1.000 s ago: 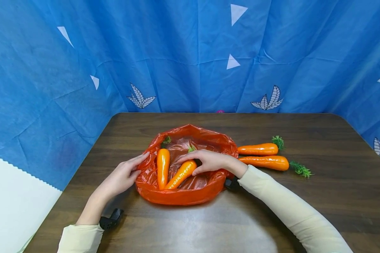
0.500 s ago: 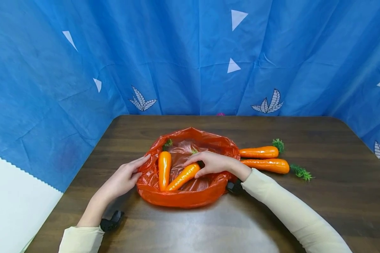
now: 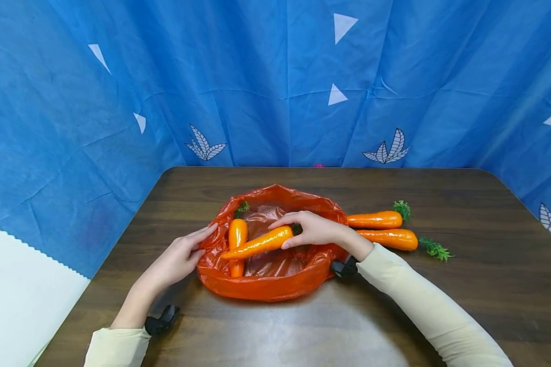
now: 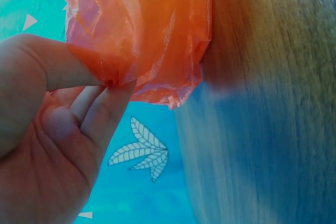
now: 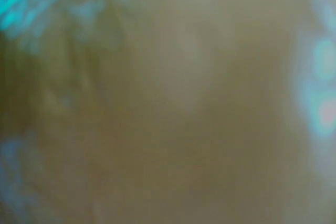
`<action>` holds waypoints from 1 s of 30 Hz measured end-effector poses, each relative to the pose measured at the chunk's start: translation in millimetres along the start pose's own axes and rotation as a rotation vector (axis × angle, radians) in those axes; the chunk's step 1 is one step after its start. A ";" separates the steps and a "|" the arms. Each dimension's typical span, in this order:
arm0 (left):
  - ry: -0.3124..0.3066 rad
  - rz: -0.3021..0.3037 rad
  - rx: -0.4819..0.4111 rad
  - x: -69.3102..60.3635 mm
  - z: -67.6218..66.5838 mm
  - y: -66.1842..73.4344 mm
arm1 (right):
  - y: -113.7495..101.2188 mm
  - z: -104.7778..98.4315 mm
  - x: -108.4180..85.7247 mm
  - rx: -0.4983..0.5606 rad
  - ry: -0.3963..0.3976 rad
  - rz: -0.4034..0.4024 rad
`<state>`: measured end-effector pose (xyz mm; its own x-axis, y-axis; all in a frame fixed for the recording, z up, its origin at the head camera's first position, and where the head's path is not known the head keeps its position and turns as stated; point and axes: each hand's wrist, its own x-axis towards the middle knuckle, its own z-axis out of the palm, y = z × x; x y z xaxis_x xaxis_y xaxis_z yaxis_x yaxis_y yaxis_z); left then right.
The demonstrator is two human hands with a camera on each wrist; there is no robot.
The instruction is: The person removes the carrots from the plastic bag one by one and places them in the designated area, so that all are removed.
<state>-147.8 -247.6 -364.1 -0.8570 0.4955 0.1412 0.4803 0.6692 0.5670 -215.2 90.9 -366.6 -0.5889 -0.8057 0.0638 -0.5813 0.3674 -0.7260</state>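
Note:
A red plastic bag (image 3: pixel 266 289) lies with its mouth wide on the table. The left hand (image 3: pixel 176 261) pinches the bag's left rim between thumb and fingers; in the left wrist view that hand (image 4: pixel 58 124) grips the edge of the bag (image 4: pixel 152 30). Over the bag's mouth, the right hand (image 3: pixel 314 229) holds a carrot (image 3: pixel 261 244) by its leafy end, the tip pointing left. That carrot crosses above another carrot (image 3: pixel 237 232), which lies inside along the left side. The right wrist view is too blurred to make out anything.
Right of the bag, two carrots (image 3: pixel 377 219) (image 3: pixel 392 239) lie on the wooden table (image 3: pixel 486 285), tips against or behind the bag's right side, green tops to the right. A blue patterned curtain (image 3: pixel 257 76) hangs behind the table, and a white sheet (image 3: pixel 23 295) is at the left.
The right hand has lifted its carrot slightly and moved a little right; the carrot's tip has swung up from the bag's bottom across the other carrot. The left hand has stayed at the rim.

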 end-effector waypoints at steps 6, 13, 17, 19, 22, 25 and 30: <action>-0.008 -0.014 -0.002 1.0 0.5 0.5 | -2.0 -2.0 -2.8 0.044 0.042 -0.012; -0.017 -0.028 -0.007 0.9 0.2 0.6 | -5.2 -4.2 -5.0 0.117 0.084 -0.028; -0.017 -0.021 -0.008 1.1 -0.2 0.4 | -8.8 -5.5 -8.1 0.173 0.124 0.008; -0.018 -0.018 -0.011 1.3 -0.4 0.3 | -11.4 -6.1 -9.8 0.204 0.147 0.028; -0.020 -0.018 -0.015 1.6 -0.4 0.3 | -14.2 -7.4 -12.0 0.244 0.178 0.051; -0.022 -0.016 -0.015 1.4 -0.1 0.0 | -17.8 -9.1 -14.4 0.287 0.196 0.060; -0.021 -0.011 -0.007 0.9 0.1 -0.4 | -20.5 -11.0 -18.6 0.341 0.209 0.074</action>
<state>-148.8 -247.4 -364.4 -0.8583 0.4994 0.1178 0.4692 0.6710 0.5741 -198.4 103.4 -345.3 -0.7438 -0.6584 0.1153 -0.3342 0.2171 -0.9172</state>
